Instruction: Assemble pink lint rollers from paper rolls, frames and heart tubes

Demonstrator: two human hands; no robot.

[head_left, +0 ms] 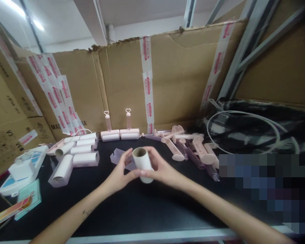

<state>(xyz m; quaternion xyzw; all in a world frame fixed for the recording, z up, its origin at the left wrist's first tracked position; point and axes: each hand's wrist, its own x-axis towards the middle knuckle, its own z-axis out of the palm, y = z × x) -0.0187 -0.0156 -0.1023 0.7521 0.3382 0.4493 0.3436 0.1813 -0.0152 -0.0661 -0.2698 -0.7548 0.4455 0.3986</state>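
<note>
A white paper roll [143, 163] with a brown cardboard core sits tilted between both hands just above the black worktable [132, 206], near its middle. The left hand [120, 173] grips it from the left with thumb and fingertips, and the right hand [160, 168] closes on it from the right, so the two hands meet around the one roll. A clear plastic cover [119, 158] lies on the table just behind the roll.

To handle the roll well at this stage, it seems wise to hold it by its ends and core rather than squeeze the wrapped surface, and to keep it square to whatever it goes into next.

To the left lies a heap of finished white rolls [77, 152] in clear sleeves. Two pink rollers with heart-topped handles [119, 130] stand upright against the cardboard wall [183, 78] at the back, and a pile of loose pink handles [190, 147] lies to the right.

Readable writing is scant: the wall's lower left shows black letters that begin "MA" (the rest is covered by tape), a box at far left bears "V3", and the red print on the white packing tape [147, 84] is too small to read.
</note>
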